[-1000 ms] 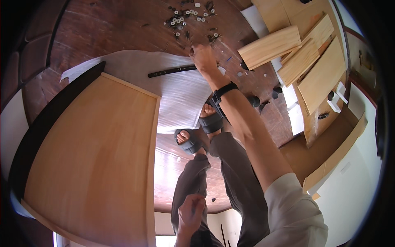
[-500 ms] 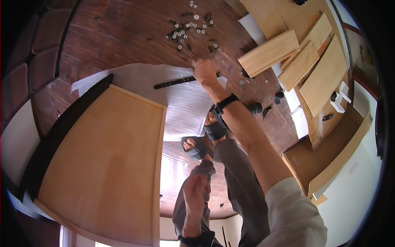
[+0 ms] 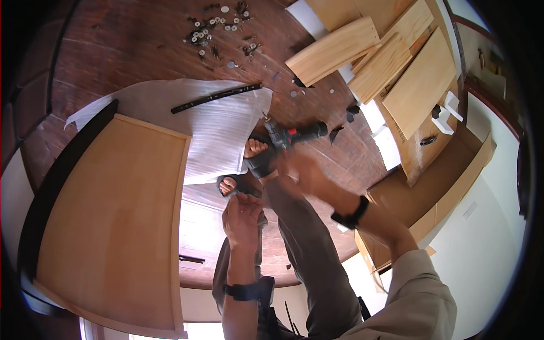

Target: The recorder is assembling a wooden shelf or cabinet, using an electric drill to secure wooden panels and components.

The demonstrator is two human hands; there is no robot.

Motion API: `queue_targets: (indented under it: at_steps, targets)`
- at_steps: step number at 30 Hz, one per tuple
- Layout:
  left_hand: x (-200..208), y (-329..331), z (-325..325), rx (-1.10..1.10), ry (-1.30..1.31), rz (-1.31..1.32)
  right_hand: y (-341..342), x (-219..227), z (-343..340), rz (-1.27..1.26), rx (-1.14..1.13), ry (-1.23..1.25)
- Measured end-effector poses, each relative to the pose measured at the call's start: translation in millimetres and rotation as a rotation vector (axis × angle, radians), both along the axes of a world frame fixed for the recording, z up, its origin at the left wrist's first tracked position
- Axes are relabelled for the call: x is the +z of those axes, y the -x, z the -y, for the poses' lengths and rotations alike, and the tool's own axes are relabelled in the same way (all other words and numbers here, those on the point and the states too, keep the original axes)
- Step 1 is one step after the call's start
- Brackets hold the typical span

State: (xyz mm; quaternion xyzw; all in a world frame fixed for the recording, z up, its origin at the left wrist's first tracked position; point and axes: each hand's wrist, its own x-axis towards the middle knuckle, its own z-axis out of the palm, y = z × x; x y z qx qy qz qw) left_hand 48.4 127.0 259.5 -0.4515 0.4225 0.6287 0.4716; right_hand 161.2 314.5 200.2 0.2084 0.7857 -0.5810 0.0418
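My left hand (image 3: 242, 220) is raised over my left leg. Its fingers are bent and drawn together; whatever they hold, if anything, is too small to name. My right hand (image 3: 299, 173), smeared by motion, hovers above my right shin, and its fingers cannot be read. Just beyond it a cordless drill (image 3: 294, 135) lies on the floor beside my right foot. A black slotted metal rail (image 3: 212, 99) rests on a white foam sheet (image 3: 212, 144). To my left stands a pale wooden panel (image 3: 113, 221) with a raised rim and a dark far side.
Screws and round fittings (image 3: 201, 37) lie scattered on the dark wooden floor (image 3: 130, 51) at the far side. Several pine boards (image 3: 334, 51) are heaped at the far right, by an open cardboard box (image 3: 447, 187). Another dark strip (image 3: 191, 259) lies near the panel.
My right hand has drawn back from the far floor toward my body, uncovering the drill and the rail's end. My left hand has risen, and the view has shifted right.
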Motion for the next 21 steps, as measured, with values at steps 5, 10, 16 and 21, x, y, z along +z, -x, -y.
queue_targets:
  at_steps: [5,10,16,21]
  targets:
    - [16,14,-9,-0.084,-0.211,-0.072,-63,-130,-11,0.330,0.104,-0.674]
    - [43,29,-14,-0.017,-0.353,-0.089,-67,-152,-14,0.358,0.178,-0.716]
    - [122,47,-37,0.053,-0.455,-0.071,-59,-34,-40,0.297,0.184,-0.372]
    - [232,63,-36,0.022,-0.459,-0.255,-18,145,-38,0.431,0.217,-0.044]
